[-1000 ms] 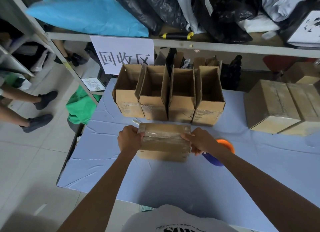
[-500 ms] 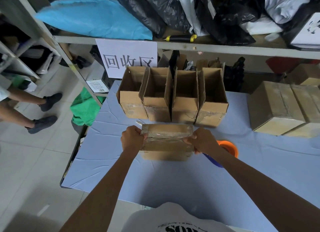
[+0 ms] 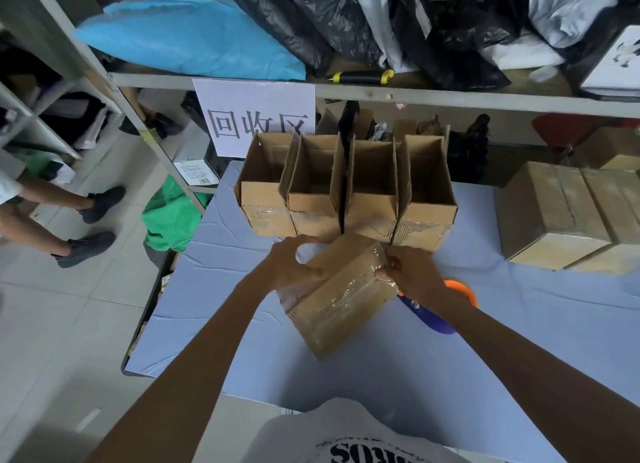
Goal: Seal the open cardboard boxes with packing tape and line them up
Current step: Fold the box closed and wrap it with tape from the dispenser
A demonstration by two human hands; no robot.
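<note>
The left hand point(image 3: 294, 265) grips the near-left end of the taped box point(image 3: 341, 291), fingers curled over its edge, while the right hand point(image 3: 410, 275) pinches the far-right corner where the clear tape wrinkles. The box sits skewed at the centre of the bench point(image 3: 519, 341), one corner pointing toward 6 o'clock, just in front of the four open boxes point(image 3: 346, 199) at 12 o'clock. Two sealed boxes point(image 3: 568, 217) wait at 2 o'clock. Held only by its ends and off square, the box could swing into the open row and knock it out of line; the puckered tape, if not pressed flat, may lift and leave the seam loose. The tape dispenser point(image 3: 446, 307) lies mostly hidden under the right forearm, only its orange and blue edges showing. Whether the box rests fully on the bench or is partly lifted cannot be told.
</note>
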